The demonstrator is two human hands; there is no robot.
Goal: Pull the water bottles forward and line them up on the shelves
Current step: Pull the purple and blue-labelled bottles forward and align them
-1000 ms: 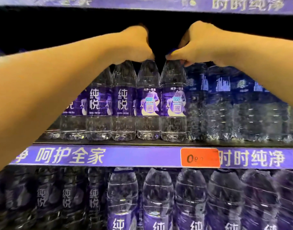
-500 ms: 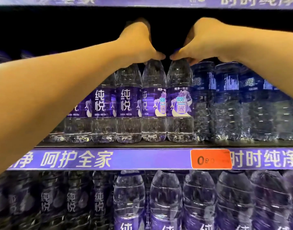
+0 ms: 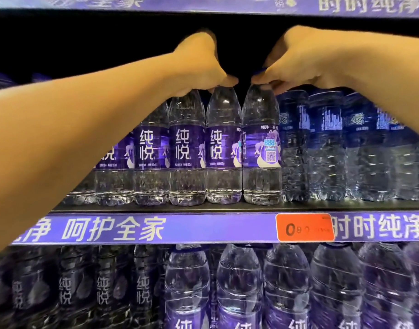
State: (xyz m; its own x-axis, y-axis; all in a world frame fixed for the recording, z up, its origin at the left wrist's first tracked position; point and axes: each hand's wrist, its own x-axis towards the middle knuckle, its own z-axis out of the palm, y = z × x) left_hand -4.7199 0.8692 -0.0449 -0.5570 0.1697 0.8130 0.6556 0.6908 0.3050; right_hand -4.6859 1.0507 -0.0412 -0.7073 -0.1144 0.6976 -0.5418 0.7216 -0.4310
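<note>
A row of clear water bottles with purple labels stands at the front of the middle shelf (image 3: 156,208). My left hand (image 3: 199,65) grips the cap of one purple-label bottle (image 3: 223,148). Its right neighbour, another purple-label bottle (image 3: 261,148), is pinched at the cap by my right hand (image 3: 296,60). Both bottles stand upright, side by side, level with the row. The left bottle's label shows large white characters to the front; the right bottle's label faces partly sideways. Both caps are mostly hidden by my fingers.
Blue-label bottles (image 3: 327,148) fill the shelf to the right. A purple shelf strip (image 3: 137,227) carries an orange price tag (image 3: 304,227). Larger purple-label bottles (image 3: 239,286) crowd the shelf below. The space above the bottle tops is dark, under the upper shelf edge (image 3: 203,3).
Both bottles have turned under my hands: the left one's label now shows its white characters to the front, and the right one's has rotated partway. The view has drifted slightly left.
</note>
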